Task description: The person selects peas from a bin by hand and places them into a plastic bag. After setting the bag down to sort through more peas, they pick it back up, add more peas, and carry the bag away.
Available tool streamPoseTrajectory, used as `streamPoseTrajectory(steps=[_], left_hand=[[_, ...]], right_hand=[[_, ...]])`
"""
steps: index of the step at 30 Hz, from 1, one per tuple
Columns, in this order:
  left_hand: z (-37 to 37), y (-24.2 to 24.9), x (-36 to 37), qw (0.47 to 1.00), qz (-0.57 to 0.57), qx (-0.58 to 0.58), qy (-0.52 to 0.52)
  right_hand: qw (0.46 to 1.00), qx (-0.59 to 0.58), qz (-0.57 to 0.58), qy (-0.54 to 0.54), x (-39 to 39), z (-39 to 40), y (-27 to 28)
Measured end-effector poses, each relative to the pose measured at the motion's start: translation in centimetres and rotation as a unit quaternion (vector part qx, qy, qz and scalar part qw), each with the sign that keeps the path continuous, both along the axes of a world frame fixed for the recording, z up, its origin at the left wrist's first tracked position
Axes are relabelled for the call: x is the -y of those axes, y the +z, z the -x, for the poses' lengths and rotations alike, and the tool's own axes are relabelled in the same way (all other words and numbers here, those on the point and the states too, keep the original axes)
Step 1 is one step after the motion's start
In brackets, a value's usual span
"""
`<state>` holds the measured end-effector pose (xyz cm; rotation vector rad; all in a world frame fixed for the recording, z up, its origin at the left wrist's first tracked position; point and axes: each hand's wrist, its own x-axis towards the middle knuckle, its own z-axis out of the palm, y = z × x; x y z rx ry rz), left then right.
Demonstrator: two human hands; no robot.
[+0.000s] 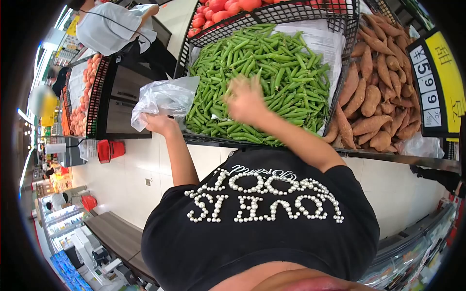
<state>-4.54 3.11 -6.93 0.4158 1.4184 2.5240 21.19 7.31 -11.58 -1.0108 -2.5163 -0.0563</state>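
My left hand (160, 123) is closed on a thin, clear plastic bag (167, 94) at the left edge of the pea pods. The bag hangs loose and crumpled, and I cannot make out what is in it. Over the heap of green pea pods (286, 89) is my right hand (245, 99), smeared by motion. Its fingers look bent, but whether they hold a pod does not show. The pods lie on white paper in a black plastic crate (342, 24).
Red tomatoes (221, 14) lie beyond the pods. To the right are sweet potatoes (371, 99) and a yellow-and-black price sign (444, 82). A person in a white top (107, 29) stands at the upper left, near a crate of round produce (80, 119). A red basket (110, 151) stands lower left.
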Motion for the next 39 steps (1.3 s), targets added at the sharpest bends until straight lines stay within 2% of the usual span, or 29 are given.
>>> streamPoseTrajectory(steps=[1, 3, 7, 10, 13, 15, 17, 19, 21, 23, 24, 25, 28, 30, 32, 33, 34, 35, 36, 37, 38, 39], left_hand=[[-0.2, -0.2, -0.1, 1.0, 0.008, 0.006, -0.006], [-0.1, -0.7, -0.3, 0.999, 0.025, 0.016, -0.018], [-0.6, -1.3, 0.0, 1.0, 0.001, -0.006, -0.022], [1.7, -3.7, 0.6, 0.995, 0.058, -0.083, -0.005], [1.5, -3.0, 1.0, 0.999, 0.041, -0.024, 0.006], [2.3, -3.8, 1.6, 0.999, 0.039, -0.031, -0.003], [2.7, -4.3, 1.9, 0.999, 0.026, -0.025, 0.007], [2.2, -4.0, 2.3, 0.999, 0.033, -0.007, 0.012], [2.6, -4.6, 2.4, 0.999, 0.039, -0.01, 0.018], [3.5, -5.0, 2.4, 1.0, 0.024, -0.017, 0.009], [3.7, -5.2, 2.4, 1.0, 0.017, -0.02, 0.003], [3.4, -4.5, 2.4, 0.997, 0.035, -0.073, 0.01], [1.2, 1.9, 1.9, 0.981, 0.064, -0.18, 0.01], [-1.7, 6.1, 1.4, 0.981, 0.054, -0.188, -0.013], [-2.3, 5.0, 0.1, 0.941, 0.152, -0.277, -0.125], [-2.6, 4.4, -0.5, 0.909, 0.192, -0.326, -0.176], [-4.7, 3.9, -1.3, 0.893, 0.212, -0.326, -0.226], [-6.0, 2.1, -2.5, 0.863, 0.19, -0.37, -0.287], [-7.0, -0.4, -3.5, 0.825, 0.165, -0.413, -0.349], [-7.7, -2.6, -4.1, 0.784, 0.168, -0.43, -0.415], [-8.6, -4.0, -4.8, 0.738, 0.17, -0.443, -0.48], [-10.2, -3.6, -4.8, 0.736, 0.182, -0.47, -0.452]], right_hand=[[0.995, -0.014, 0.024, 0.092, 1.9, 1.6, -2.3], [0.978, 0.081, 0.059, 0.183, 4.2, 3.4, -4.3], [0.978, 0.143, 0.074, 0.134, 2.2, 2.9, -6.0], [0.981, 0.144, 0.042, 0.124, 0.3, 1.0, -5.4], [0.977, 0.194, 0.075, 0.056, -2.3, -1.9, -2.2], [0.989, 0.134, 0.036, 0.051, -4.2, -4.0, -2.6], [0.976, 0.207, 0.059, -0.006, -5.7, -5.9, 0.5], [0.96, 0.235, 0.11, -0.104, -8.4, -8.5, 0.6], [0.964, 0.208, 0.072, -0.152, -10.6, -12.0, 0.2], [0.956, 0.156, 0.081, -0.233, -11.7, -14.8, 0.1], [0.962, 0.09, 0.077, -0.244, -12.7, -16.5, -1.5], [0.964, 0.023, 0.071, -0.256, -13.5, -17.8, -3.4], [0.95, -0.096, 0.125, -0.27, -13.6, -19.1, -4.5], [0.944, -0.119, 0.071, -0.299, -12.3, -18.3, -3.6], [0.935, -0.146, 0.022, -0.322, -9.8, -16.0, -1.3], [0.943, -0.185, 0.03, -0.276, -8.8, -15.0, -0.9], [0.946, -0.224, 0.037, -0.231, -7.8, -13.8, -0.4], [0.941, -0.277, 0.083, -0.175, -5.6, -11.6, 1.0], [0.911, -0.325, 0.222, -0.124, -2.9, -9.7, 3.4], [0.883, -0.329, 0.313, -0.116, -1.5, -7.9, 3.2], [0.791, -0.411, 0.442, -0.094, 0.1, -6.4, 3.6], [0.721, -0.509, 0.469, -0.03, 0.8, -5.0, 0.9]])
